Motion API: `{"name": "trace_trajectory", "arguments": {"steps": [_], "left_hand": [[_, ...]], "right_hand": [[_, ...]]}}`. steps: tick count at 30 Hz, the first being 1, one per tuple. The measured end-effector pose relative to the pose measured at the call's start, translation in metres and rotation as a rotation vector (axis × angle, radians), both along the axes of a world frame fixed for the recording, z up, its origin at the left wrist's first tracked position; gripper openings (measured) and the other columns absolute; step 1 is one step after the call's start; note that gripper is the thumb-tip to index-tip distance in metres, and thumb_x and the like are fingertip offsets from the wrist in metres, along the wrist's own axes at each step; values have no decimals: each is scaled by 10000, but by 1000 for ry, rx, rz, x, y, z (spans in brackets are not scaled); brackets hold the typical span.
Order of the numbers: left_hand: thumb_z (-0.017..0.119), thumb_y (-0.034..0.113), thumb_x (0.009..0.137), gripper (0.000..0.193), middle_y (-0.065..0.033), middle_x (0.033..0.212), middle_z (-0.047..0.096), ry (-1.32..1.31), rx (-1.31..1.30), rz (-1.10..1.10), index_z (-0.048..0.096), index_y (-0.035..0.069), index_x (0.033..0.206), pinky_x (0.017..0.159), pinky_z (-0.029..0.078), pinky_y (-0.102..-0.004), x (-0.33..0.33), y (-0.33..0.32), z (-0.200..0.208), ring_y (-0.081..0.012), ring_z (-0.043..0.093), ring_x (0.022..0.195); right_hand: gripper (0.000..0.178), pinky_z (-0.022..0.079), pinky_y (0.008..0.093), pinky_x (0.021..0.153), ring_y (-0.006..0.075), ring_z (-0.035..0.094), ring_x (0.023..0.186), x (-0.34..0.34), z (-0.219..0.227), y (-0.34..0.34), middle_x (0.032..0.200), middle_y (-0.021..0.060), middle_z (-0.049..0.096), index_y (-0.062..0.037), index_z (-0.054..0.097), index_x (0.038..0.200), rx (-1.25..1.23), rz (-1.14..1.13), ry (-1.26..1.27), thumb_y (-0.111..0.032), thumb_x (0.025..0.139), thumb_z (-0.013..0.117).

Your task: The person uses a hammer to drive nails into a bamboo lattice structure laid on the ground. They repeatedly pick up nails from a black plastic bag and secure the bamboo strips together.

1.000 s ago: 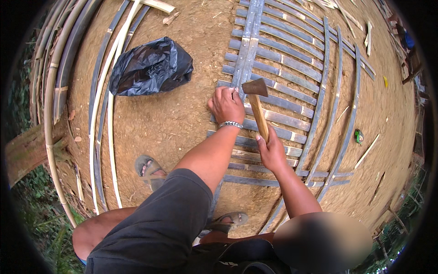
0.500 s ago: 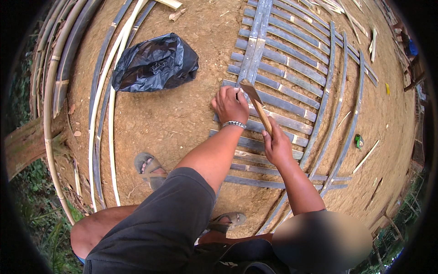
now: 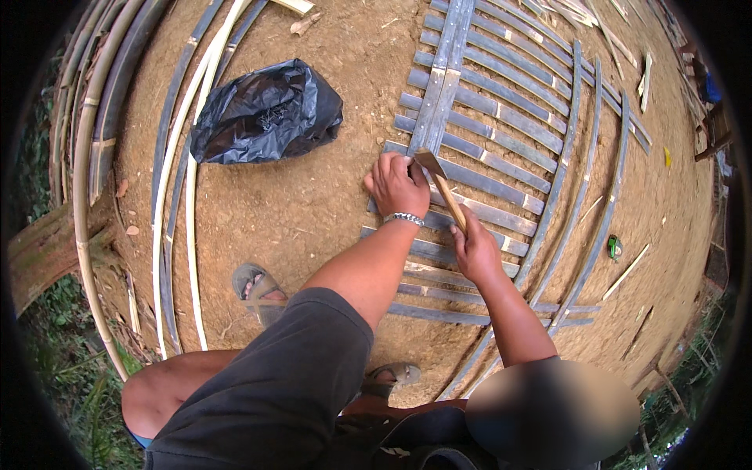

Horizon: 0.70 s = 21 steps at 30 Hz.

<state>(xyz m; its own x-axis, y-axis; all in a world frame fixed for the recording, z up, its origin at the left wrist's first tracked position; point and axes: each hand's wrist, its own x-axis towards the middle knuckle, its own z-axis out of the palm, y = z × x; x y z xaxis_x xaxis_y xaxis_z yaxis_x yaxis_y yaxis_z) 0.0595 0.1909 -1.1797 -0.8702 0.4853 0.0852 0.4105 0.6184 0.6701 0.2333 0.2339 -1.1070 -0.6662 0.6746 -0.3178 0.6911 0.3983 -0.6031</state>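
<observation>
Grey slats [image 3: 492,186] edge open soil [image 3: 266,211] by the left hand [image 3: 398,186], grip unclear; the right hand [image 3: 477,249] clasps a hatchet [image 3: 448,197].

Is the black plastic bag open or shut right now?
Open: the bag's mouth is spread upward, and small thin pieces show inside.

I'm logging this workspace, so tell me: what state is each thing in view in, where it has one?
Right hand: closed around the hatchet's handle
Hatchet: held, head beside the left hand
Left hand: fingers bent, down on the slatwork; grip unclear
Dark slats: laid in a row, gaps between
Black plastic bag: open-mouthed, crumpled
Bracelet: around left wrist
Sandals: worn
</observation>
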Motion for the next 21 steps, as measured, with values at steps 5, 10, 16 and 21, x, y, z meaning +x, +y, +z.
{"name": "trace_trajectory", "arguments": {"steps": [5, 10, 16, 21], "left_hand": [[677, 172, 866, 111, -69, 1091, 621, 72, -5, 16, 636, 105, 944, 1024, 360, -492, 0, -1, -5, -293, 586, 1118], [692, 160, 854, 132, -71, 1107, 634, 28, 7, 20, 622, 120, 958, 1033, 361, -491, -2, 0, -3, -301, 589, 1133], [684, 161, 863, 105, -65, 1082, 626, 12, -23, -5, 625, 126, 942, 1023, 360, -482, -3, -2, -4, -293, 590, 1110], [689, 164, 857, 107, -63, 1059, 615, 30, 20, 7, 617, 125, 927, 1029, 347, -480, -2, -4, -6, -290, 581, 1111]], "right_hand": [[501, 561, 503, 831, 476, 678, 1001, 3, 2, -2, 1177, 258, 690, -152, 512, 1452, 139, 24, 200, -125, 973, 658], [530, 574, 491, 834, 455, 692, 1007, -5, 11, 8, 1179, 228, 700, -142, 521, 1452, 50, 20, -27, -102, 951, 690], [534, 578, 495, 816, 455, 690, 982, 0, 8, 2, 1168, 241, 699, -154, 525, 1447, 154, 52, 105, -103, 944, 696], [507, 574, 502, 843, 454, 683, 1027, -1, 10, 2, 1191, 242, 693, -176, 533, 1444, 70, 10, 75, -132, 960, 679]]}}
